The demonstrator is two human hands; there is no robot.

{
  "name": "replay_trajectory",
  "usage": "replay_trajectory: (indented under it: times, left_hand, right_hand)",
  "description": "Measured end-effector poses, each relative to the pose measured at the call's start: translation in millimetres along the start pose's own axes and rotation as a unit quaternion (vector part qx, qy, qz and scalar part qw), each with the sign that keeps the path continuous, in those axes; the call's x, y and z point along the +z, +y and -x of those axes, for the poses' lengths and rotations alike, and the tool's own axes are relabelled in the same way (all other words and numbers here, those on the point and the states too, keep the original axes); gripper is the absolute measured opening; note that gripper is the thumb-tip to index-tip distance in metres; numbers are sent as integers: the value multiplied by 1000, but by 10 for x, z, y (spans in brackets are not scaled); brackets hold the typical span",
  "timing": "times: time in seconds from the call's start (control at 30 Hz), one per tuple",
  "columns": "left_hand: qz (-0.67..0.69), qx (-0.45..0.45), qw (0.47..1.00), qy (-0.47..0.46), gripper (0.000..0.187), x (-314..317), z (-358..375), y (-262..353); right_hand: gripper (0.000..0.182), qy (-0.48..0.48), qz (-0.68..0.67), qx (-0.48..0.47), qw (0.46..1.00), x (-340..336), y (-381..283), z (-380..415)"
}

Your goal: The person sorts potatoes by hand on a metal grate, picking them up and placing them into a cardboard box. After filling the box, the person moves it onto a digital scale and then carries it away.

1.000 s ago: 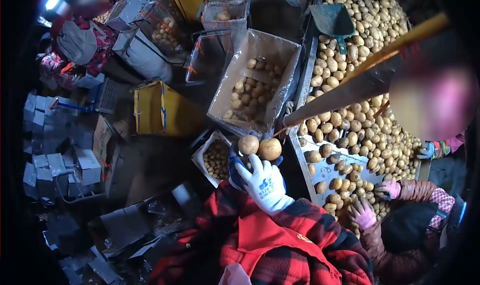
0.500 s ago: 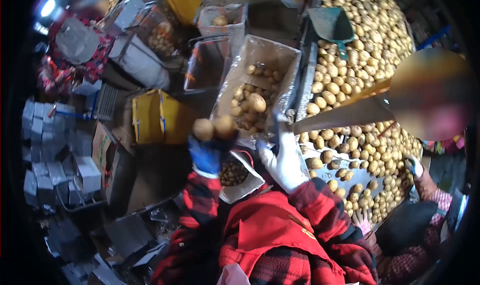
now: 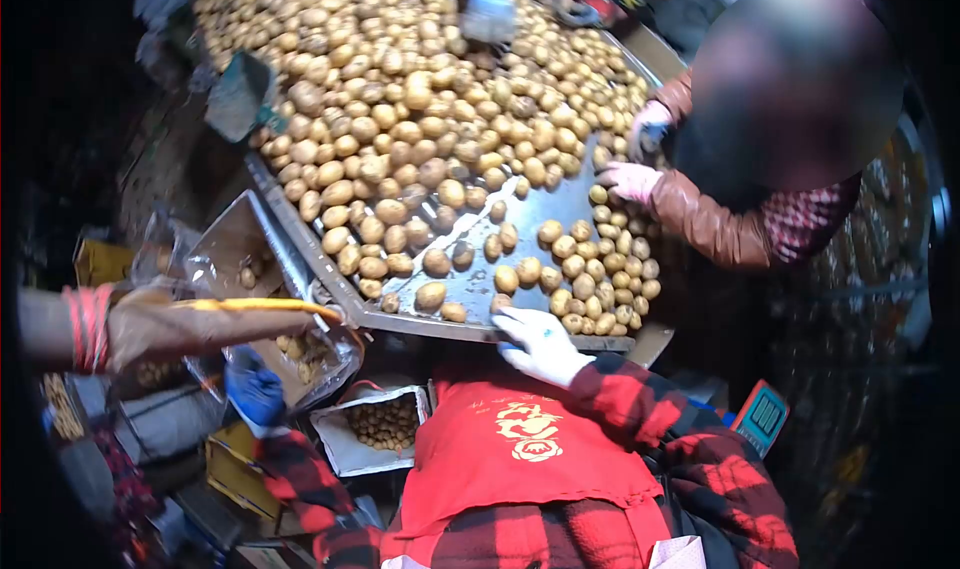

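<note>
Round tan potato (image 3: 500, 302) at white-gloved right hand (image 3: 545, 347).
It lies inside the grey metal table's (image 3: 440, 328) rim, best cupped gently from behind; the fingers are extended against it (whether gripping cannot be told). The blue-palmed left hand (image 3: 254, 387) is curled beside the film-lined box (image 3: 343, 361), its hold, if any, unclear.

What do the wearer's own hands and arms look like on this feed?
The left hand is gloved in blue with a pale cuff; the right hand in white, with a small blue mark and some blue by the fingers. The sleeves are red-and-black plaid.
</note>
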State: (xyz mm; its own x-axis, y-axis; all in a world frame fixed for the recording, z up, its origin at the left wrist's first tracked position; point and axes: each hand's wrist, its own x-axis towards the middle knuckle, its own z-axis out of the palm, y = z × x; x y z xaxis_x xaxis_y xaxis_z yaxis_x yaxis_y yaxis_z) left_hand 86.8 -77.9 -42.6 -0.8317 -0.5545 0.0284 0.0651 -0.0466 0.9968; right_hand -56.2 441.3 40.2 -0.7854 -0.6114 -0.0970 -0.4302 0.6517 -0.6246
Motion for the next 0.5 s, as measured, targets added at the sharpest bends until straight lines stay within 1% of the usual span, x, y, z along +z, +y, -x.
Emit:
replay_trajectory:
  times: [0.03, 0.07, 0.1, 0.13, 0.17, 0.2, 0.23, 0.27, 0.3, 0.33, 0.37, 0.4, 0.43, 0.47, 0.5]
  left_hand:
    - [199, -94, 974, -54, 39, 384, 155, 90]
    - [320, -234, 918, -30, 40, 928, 319, 445]
    - [86, -230, 965, -94, 41, 1104, 432, 67]
    - [277, -309, 897, -150, 45, 1583, 426, 195]
    - [303, -384, 855, -174, 43, 1936, 452, 210]
    - [1, -187, 944, -271, 44, 2407, 591, 303]
    - [74, -406, 886, -212, 44, 2806, 424, 394]
    - [-7, -375, 895, -243, 43, 3107, 444, 352]
    - [-1, -362, 890, -278, 37, 3218, 466, 93]
    - [-47, -274, 908, -314, 34, 3407, 488, 15]
    - [-93, -186, 915, -347, 32, 3572, 506, -49]
    - [-176, -73, 912, -362, 30, 3644, 492, -256]
    - [-252, 45, 893, -371, 28, 3701, 486, -418]
    - [-308, 39, 881, -357, 28, 3791, 535, -342]
    - [-359, 82, 867, -336, 28, 3870, 587, -285]
  right_hand:
    - [45, -19, -6, 3, 1000, 41, -53, -99]
    - [43, 38, 18, -69, 997, 146, -73, -151]
    - [45, 59, 59, -113, 990, 376, -3, -212]
    - [47, 32, 74, -88, 993, 449, 93, -203]
    - [48, 2, 82, -62, 995, 507, 166, -176]
    - [50, 12, 106, -57, 993, 467, 331, -53]
    - [52, 17, 130, -56, 990, 364, 527, 143]
    - [55, -10, 124, 26, 992, 265, 637, 314]
    - [55, 19, 134, 46, 990, 318, 954, 571]
    - [54, -14, 179, 65, 982, 156, 1028, 700]
    - [55, 15, 185, 105, 977, 112, 1122, 862]
    - [56, 16, 206, 125, 970, 91, 1215, 1021]
    - [57, 17, 228, 145, 963, 36, 1271, 1133]
    - [58, 27, 224, 168, 960, 9, 1317, 1222]
    - [58, 37, 220, 191, 956, -25, 1367, 1294]
